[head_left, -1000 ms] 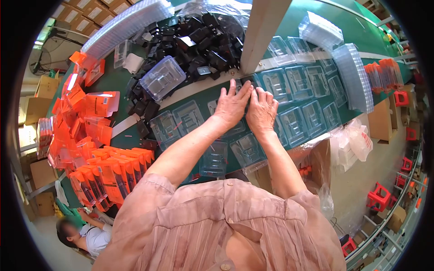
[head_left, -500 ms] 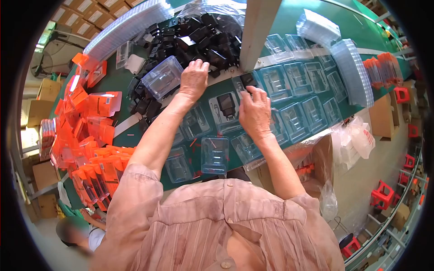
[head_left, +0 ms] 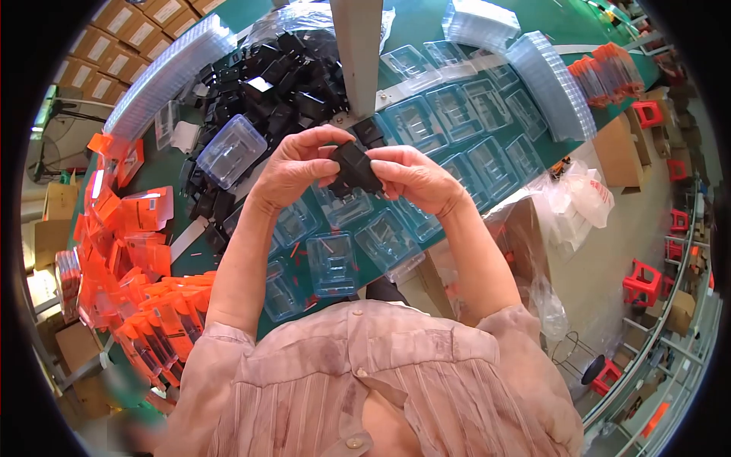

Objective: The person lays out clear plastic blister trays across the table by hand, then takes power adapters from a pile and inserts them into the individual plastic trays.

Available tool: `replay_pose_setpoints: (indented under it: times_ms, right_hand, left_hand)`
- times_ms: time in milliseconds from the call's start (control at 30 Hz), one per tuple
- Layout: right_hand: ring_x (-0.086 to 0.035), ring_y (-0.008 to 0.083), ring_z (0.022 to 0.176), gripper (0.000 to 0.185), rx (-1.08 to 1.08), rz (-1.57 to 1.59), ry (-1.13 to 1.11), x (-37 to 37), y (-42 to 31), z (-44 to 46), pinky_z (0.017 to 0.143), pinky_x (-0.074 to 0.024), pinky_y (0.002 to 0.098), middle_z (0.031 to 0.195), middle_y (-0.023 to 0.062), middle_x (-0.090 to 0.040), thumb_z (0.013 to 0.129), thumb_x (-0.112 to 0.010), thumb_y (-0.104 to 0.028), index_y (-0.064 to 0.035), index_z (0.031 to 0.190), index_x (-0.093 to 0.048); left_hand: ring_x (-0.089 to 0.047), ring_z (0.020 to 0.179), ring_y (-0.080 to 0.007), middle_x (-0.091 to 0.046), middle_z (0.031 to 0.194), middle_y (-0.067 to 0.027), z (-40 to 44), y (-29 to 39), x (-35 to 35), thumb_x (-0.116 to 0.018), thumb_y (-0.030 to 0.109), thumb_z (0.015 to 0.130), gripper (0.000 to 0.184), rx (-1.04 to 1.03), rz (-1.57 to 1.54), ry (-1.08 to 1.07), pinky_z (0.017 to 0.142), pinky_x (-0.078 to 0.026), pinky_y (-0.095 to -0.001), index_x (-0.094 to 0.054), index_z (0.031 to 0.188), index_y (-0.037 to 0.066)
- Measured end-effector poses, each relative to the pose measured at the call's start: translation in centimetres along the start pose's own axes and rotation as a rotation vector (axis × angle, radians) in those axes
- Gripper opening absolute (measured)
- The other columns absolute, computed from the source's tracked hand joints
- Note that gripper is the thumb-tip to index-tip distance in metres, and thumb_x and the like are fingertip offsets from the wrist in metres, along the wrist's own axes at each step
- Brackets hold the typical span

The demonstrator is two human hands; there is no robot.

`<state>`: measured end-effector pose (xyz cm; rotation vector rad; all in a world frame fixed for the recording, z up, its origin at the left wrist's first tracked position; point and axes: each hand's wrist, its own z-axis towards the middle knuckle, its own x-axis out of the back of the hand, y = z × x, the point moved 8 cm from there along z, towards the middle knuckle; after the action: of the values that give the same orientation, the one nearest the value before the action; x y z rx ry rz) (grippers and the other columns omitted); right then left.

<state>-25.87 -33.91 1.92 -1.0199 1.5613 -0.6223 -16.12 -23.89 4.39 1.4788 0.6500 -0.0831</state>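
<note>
A black power adapter (head_left: 355, 166) is held up between my hands, above the green table. My left hand (head_left: 298, 169) grips its left side with thumb and fingers. From the other side, my right hand (head_left: 417, 180) pinches its right edge. Beneath and around them lie clear plastic blister trays (head_left: 333, 265), and my hands partly cover some of these. Just beyond my fingers, another black adapter (head_left: 370, 132) rests at a tray. To the left of my left hand, a clear plastic box (head_left: 231, 151) sits against a heap of black adapters (head_left: 278, 80).
Orange printed packages (head_left: 145, 209) crowd the table's left side. A metal post (head_left: 356, 57) rises from the table beyond my hands. Nested clear trays (head_left: 550, 85) stand at the right. White plastic bags (head_left: 575, 194) hang by the right edge; red stools (head_left: 642, 282) stand on the floor.
My hands have come together from apart, the left from beside the adapter heap, and both now hold a black adapter. The camera view has shifted, moving the table leftward in the picture.
</note>
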Motion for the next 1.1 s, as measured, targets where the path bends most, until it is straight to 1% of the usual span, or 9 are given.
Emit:
replay_pose_setpoints:
  times_ms: [133, 300, 433, 533, 567, 667, 900, 1000, 1100]
  right_hand:
    - [-0.052, 0.0039, 0.063, 0.028, -0.028, 0.387, -0.009, 1.4, 1.8, -1.2, 0.052, -0.0445, 0.0176, 0.082, 0.0001, -0.061, 0.095, -0.061, -0.021, 0.0018, 0.110, -0.062]
    - [-0.051, 0.0088, 0.061, 0.042, -0.045, 0.500, 0.070, 4.4, 2.1, -2.7, 0.048, -0.0394, 0.0214, 0.089, 0.0094, -0.063, 0.100, -0.039, -0.035, -0.0018, 0.122, -0.051]
    - [-0.053, 0.0091, 0.064, 0.038, -0.136, 0.521, 0.095, 4.6, 4.9, -2.6, 0.048, -0.0398, 0.0213, 0.090, 0.0097, -0.063, 0.098, -0.045, -0.035, -0.0039, 0.118, -0.055]
    - [-0.058, 0.0152, 0.068, 0.036, -0.034, -0.347, 0.622, 8.1, 2.8, -3.3, 0.055, -0.0474, 0.0275, 0.092, 0.0093, -0.064, 0.095, -0.052, -0.036, -0.0037, 0.110, -0.060]
    - [-0.062, 0.0235, 0.078, 0.036, 0.209, -0.862, 0.761, 7.8, 0.5, -3.9, 0.069, -0.0518, 0.0347, 0.099, 0.0098, -0.065, 0.091, -0.061, -0.035, -0.0032, 0.106, -0.063]
    - [-0.061, 0.0285, 0.093, 0.040, 0.441, -1.558, 0.798, 4.1, -3.9, -3.9, 0.078, -0.0516, 0.0398, 0.102, 0.0103, -0.062, 0.081, -0.070, -0.031, -0.0041, 0.110, -0.063]
    - [-0.062, 0.0290, 0.092, 0.035, 0.425, -1.754, 0.678, 6.6, -4.4, -1.1, 0.074, -0.0533, 0.0394, 0.095, 0.0122, -0.061, 0.082, -0.069, -0.029, -0.0023, 0.102, -0.062]
    - [-0.062, 0.0301, 0.091, 0.033, 0.386, -1.774, 0.582, 8.3, -4.4, -0.3, 0.074, -0.0533, 0.0399, 0.094, 0.0137, -0.061, 0.082, -0.069, -0.030, -0.0022, 0.099, -0.061]
    - [-0.064, 0.0321, 0.085, 0.036, 0.334, -1.756, 0.699, 10.4, -4.9, 0.6, 0.073, -0.0533, 0.0412, 0.088, 0.0154, -0.063, 0.081, -0.069, -0.036, -0.0017, 0.089, -0.063]
  left_hand:
    - [-0.060, 0.075, -0.0102, -0.065, 0.105, -0.0073, 1.2, -2.1, -0.2, -0.066, 0.003, 0.084, 0.039, 0.061, 0.039, 0.012, 0.060, -0.047, -0.0222, -0.061, 0.122, 0.001]
    - [-0.062, 0.074, -0.0130, -0.062, 0.112, -0.0080, 2.3, -3.4, -1.5, -0.057, 0.004, 0.090, 0.042, 0.099, 0.083, 0.078, 0.063, -0.050, -0.0248, -0.054, 0.131, 0.002]
    - [-0.061, 0.070, -0.0114, -0.065, 0.101, -0.0082, 2.8, -6.4, -2.5, -0.060, 0.008, 0.091, 0.042, 0.231, 0.039, 0.084, 0.059, -0.049, -0.0229, -0.053, 0.131, 0.000]
    - [-0.060, 0.066, -0.0096, -0.065, 0.096, -0.0088, 4.0, -7.9, -1.5, -0.061, 0.008, 0.089, 0.040, 0.214, 0.116, 0.231, 0.055, -0.047, -0.0215, -0.055, 0.127, -0.004]
    - [-0.059, 0.066, -0.0094, -0.065, 0.095, -0.0089, 4.4, -8.3, -1.2, -0.062, 0.008, 0.089, 0.040, 0.222, 0.134, 0.279, 0.055, -0.047, -0.0215, -0.055, 0.126, -0.005]
    - [-0.059, 0.062, -0.0088, -0.065, 0.084, -0.0076, 6.4, -8.3, -1.4, -0.062, 0.006, 0.090, 0.037, 0.205, 0.177, 0.346, 0.053, -0.046, -0.0206, -0.056, 0.123, -0.007]
    - [-0.062, 0.058, -0.0119, -0.066, 0.080, -0.0109, 9.8, -10.2, 0.5, -0.063, 0.006, 0.089, 0.034, 0.206, 0.108, 0.445, 0.050, -0.048, -0.0218, -0.057, 0.119, -0.008]
    - [-0.062, 0.060, -0.0126, -0.066, 0.088, -0.0128, 10.7, -11.2, 0.7, -0.064, 0.007, 0.089, 0.035, 0.218, 0.037, 0.431, 0.052, -0.050, -0.0224, -0.056, 0.119, -0.009]
    - [-0.063, 0.061, -0.0127, -0.066, 0.098, -0.0134, 11.1, -10.8, 1.0, -0.060, 0.006, 0.090, 0.035, 0.174, 0.066, 0.545, 0.054, -0.051, -0.0242, -0.056, 0.122, -0.008]
